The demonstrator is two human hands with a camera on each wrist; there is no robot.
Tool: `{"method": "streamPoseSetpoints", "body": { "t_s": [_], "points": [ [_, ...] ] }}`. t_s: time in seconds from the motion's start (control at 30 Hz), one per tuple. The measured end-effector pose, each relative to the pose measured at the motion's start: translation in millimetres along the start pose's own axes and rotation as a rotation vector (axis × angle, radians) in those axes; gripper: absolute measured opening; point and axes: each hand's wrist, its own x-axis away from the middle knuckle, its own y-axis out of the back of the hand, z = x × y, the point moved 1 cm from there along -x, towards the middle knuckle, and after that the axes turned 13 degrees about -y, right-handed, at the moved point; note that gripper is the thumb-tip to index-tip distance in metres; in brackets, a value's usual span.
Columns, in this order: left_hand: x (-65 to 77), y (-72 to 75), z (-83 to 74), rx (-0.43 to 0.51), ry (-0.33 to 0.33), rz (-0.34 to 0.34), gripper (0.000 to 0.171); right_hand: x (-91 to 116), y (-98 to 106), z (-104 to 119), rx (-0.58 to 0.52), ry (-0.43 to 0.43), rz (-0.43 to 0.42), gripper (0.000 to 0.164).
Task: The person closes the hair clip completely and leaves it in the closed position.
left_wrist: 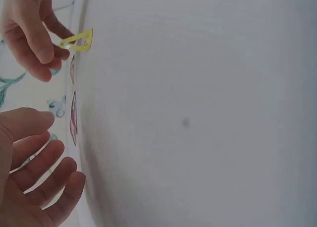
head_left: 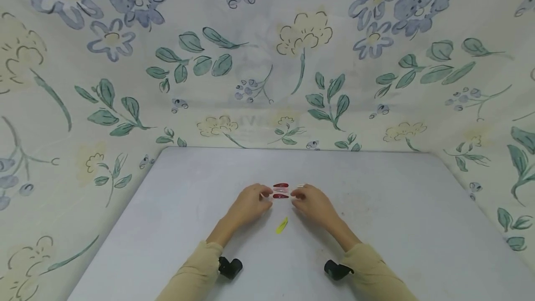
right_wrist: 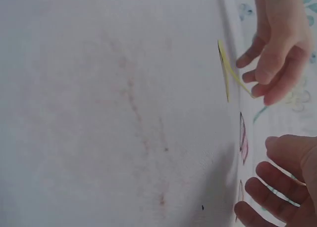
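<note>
Two dark red snap hair clips, a far one [head_left: 280, 185] and a near one [head_left: 280, 196], lie parallel on the table, with a pink hair clip [head_left: 280, 190] between them. My left hand [head_left: 251, 204] is just left of this row, fingers loosely bent and nothing in them. On the other side, my right hand [head_left: 312, 204] mirrors it, its fingers relaxed too. A pale clip [head_left: 300, 185] shows partly behind the right fingertips. Nearer to me lies a yellow hair clip [head_left: 282, 225], set at a slant; its two prongs stand apart in the left wrist view.
The white tabletop [head_left: 401, 226] has a few small marks on the right. Floral cloth [head_left: 267, 59] hangs behind it and along both sides. Black wrist cameras, a left one [head_left: 231, 268] and a right one [head_left: 337, 270], sit by the yellow sleeves.
</note>
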Motion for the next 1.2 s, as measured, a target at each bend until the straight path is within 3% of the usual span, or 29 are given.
{"method": "streamPoseSetpoints", "body": {
  "t_s": [0.17,0.47,0.77,1.2],
  "points": [
    [9.4,-0.6,-7.0,0.047,0.025,0.027,0.028,11,3,-5,-0.130,0.008,0.030,0.020],
    [26.8,-2.8,-26.8,0.099,-0.054,0.026,0.031,24,2,-5,-0.197,0.058,0.082,0.021],
    [38.2,-16.2,-30.3,0.079,-0.084,0.003,0.030,34,-8,-7,-0.158,0.096,0.092,0.023],
    [44.3,-29.1,-28.6,-0.041,-0.144,-0.001,0.027,41,-16,-3,-0.004,0.170,0.057,0.022]
  ]
}}
